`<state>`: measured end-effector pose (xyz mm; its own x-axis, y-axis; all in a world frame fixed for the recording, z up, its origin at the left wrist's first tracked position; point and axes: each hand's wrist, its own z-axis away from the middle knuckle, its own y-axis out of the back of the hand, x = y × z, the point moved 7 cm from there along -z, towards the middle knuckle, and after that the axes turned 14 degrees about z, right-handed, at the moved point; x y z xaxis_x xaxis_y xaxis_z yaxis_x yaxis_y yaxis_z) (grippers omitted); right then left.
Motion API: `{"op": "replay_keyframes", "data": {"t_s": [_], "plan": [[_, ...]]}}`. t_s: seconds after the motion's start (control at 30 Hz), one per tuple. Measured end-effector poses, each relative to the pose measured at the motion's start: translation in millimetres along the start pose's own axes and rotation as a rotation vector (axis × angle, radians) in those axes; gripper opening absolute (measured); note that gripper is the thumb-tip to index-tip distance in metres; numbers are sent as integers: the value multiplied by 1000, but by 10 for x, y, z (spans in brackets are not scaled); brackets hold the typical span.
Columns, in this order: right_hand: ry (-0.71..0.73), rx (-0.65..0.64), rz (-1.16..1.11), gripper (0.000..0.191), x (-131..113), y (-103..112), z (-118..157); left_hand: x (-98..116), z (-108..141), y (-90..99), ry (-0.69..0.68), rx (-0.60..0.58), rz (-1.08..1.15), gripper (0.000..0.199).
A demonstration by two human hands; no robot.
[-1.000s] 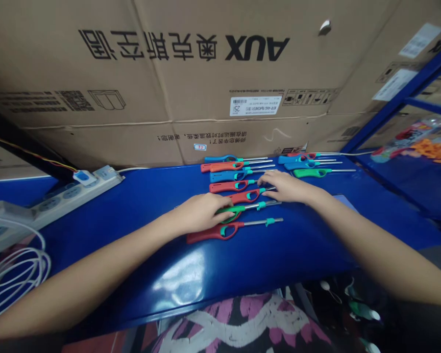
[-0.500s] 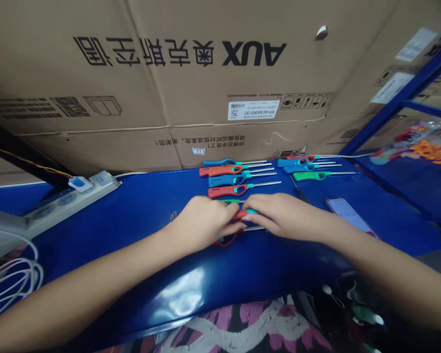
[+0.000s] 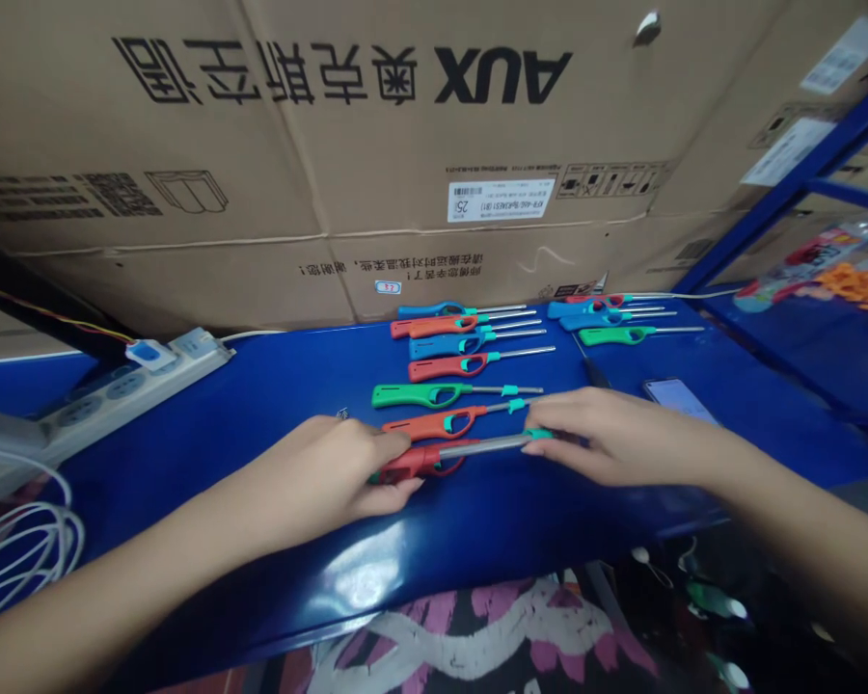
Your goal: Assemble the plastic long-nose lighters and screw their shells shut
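My left hand [image 3: 325,467] is closed around the handle of a red gas lighter [image 3: 423,461] with a long metal barrel, nearest me on the blue table. At the barrel's far end, my right hand [image 3: 614,439] pinches a small teal piece [image 3: 537,435] between thumb and fingers. Just behind lie an orange lighter [image 3: 434,422] and a green lighter [image 3: 420,395], each with a teal piece out on its barrel. Farther back, a red lighter [image 3: 441,366], a blue lighter [image 3: 438,344] and others have teal pieces beside the trigger guard.
At the back right lie more lighters, including a green one [image 3: 614,335]. A dark screwdriver-like tool [image 3: 591,368] and a phone [image 3: 676,397] rest nearby. A power strip [image 3: 126,386] and coiled white cable [image 3: 29,540] occupy the left. A large cardboard box [image 3: 376,193] stands behind.
My hands have parted from the middle: the left moved left and down to the red lighter's handle, the right moved right to its barrel end. The green and orange lighters are now uncovered.
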<state>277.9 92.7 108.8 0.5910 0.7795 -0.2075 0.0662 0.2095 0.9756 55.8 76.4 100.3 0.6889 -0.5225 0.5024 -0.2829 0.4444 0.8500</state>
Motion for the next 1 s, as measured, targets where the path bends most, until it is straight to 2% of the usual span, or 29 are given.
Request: {"op": "replay_keyframes", "data": {"t_s": [0.07, 0.13, 0.17, 0.2, 0.27, 0.37, 0.47, 0.6, 0.67, 0.77, 0.8, 0.87, 0.93, 1.0], "plan": [[19, -109, -31, 39, 108, -58, -83, -39, -87, -6, -41, 13, 29, 22], [-9, -155, -54, 47, 279, -117, -228, -78, -229, -26, -62, 35, 21, 30], [-76, -115, -40, 52, 417, -126, -319, -103, -314, -47, -65, 40, 7, 33], [-158, -20, 21, 51, 572, -106, -412, -120, -404, -71, -80, 48, -6, 33], [-252, 97, 119, 36, 826, -140, -580, -187, -587, -133, -67, 61, -44, 35], [-274, 124, 213, 21, 1062, -285, -770, -258, -799, -215, -103, 126, -32, 32], [-253, 104, 253, 15, 1131, -364, -827, -313, -876, -223, -162, 257, 30, 34], [-257, 133, 287, 13, 970, -239, -740, -323, -830, -63, -171, 470, -86, 50], [-246, 140, 298, 14, 771, -130, -679, -232, -815, 10, -186, 477, -202, 55], [-179, 107, 281, 20, 382, 6, -594, -71, -819, 16, -133, 309, -305, 42], [-139, 76, 263, 24, 248, 28, -565, -42, -802, 9, -71, 245, -288, 42], [-38, 2, 228, 28, 9, 40, -490, 72, -710, -15, -46, 140, -200, 45], [45, -34, 206, 30, -144, 50, -379, 167, -561, -29, -68, 58, -84, 42], [66, -30, 179, 31, -176, 73, -244, 160, -389, 3, -47, 21, 10, 40]]}}
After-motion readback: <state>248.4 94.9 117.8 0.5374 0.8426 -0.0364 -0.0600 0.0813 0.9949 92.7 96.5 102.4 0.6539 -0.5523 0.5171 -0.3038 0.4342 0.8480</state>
